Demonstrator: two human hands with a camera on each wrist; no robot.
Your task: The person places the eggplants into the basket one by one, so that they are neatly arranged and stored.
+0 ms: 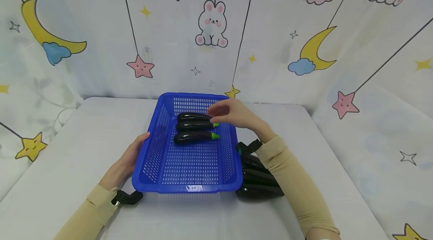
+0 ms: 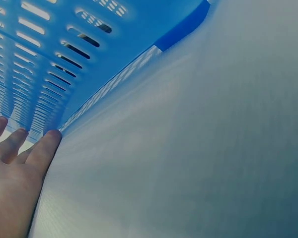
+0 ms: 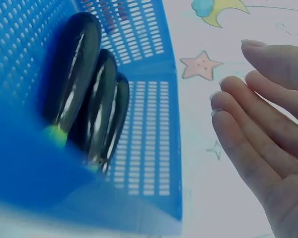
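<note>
A blue plastic basket point(image 1: 189, 168) stands mid-table, holding three dark eggplants laid side by side: a near one point(image 1: 193, 138), a middle one point(image 1: 194, 126) and a far one point(image 1: 192, 116). My left hand point(image 1: 128, 157) is at the basket's left side, its fingers reaching up against the outer wall in the left wrist view. Over the basket's right rim, beside the green stem ends, hovers my right hand point(image 1: 235, 114). In the right wrist view its fingers point(image 3: 243, 148) are loosely extended, with nothing between them and the thumb.
More dark eggplants point(image 1: 258, 185) lie on the table right of the basket, partly hidden by the right forearm. A white cloth covers the table point(image 1: 189, 221). Behind it hangs a curtain point(image 1: 101, 74) printed with stars, moons and rabbits.
</note>
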